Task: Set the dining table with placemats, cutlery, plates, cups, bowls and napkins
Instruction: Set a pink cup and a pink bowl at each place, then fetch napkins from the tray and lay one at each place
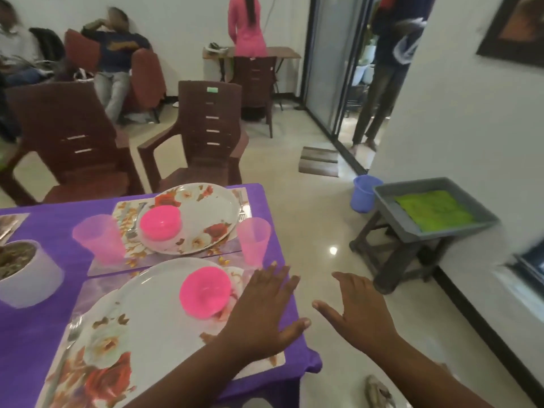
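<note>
Pink bowls (205, 291) on rose-patterned plates (141, 316) (purple tablecloth (44, 334) beneath)

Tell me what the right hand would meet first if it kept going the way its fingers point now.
Probably nothing soon. The right hand is open off the table's edge, fingers pointing up-left over bare floor. The nearer pink cup lies left of that line; depth is unclear, so a brush isn't excluded.

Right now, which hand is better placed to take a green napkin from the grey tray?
The right hand, probably. It is open over the floor on the side of the tray with the napkins. The left hand lies open over the table edge, farther from it.
</note>
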